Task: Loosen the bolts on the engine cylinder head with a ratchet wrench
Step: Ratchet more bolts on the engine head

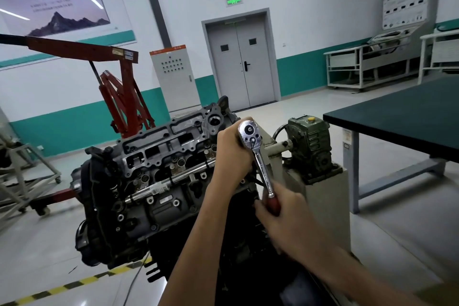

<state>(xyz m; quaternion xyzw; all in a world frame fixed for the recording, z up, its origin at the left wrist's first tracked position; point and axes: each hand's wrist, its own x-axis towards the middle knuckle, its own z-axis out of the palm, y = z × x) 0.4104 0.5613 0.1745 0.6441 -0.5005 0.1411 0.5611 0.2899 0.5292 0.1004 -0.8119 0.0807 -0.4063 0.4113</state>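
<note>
Grips one tool with both hands. Wraps the left hand (231,149) round the chrome head of the ratchet wrench (261,166) from the left side, with curled fingers tucked under and behind it. Closes the right hand (285,211) round the dark red handle at the wrench's lower end, back of the hand toward the camera. Holds the wrench steeply tilted, head up and away, handle down and near. Keeps the round face of the ratchet head turned toward the camera, small selector lever in plain sight.

Places the wrench head at the right end of the engine cylinder head (159,136), just beside its raised end plate. Hides whatever lies under the ratchet head behind the left hand: cannot tell about a socket or a bolt there. Shows several bolt heads (176,203) along the near face of the engine, well apart from the wrench.

Carries the engine tilted on a stand, with a green gearbox (310,141) just to the right of the wrench. Leaves a red engine crane (119,97) behind the engine on the left. Sets a dark-topped bench (409,112) at the right, well apart from the hands. Backs the scene with a grey double door (239,62) and a grey cabinet (172,79) beside it. Runs yellow-and-black tape (74,283) across the floor at lower left.
</note>
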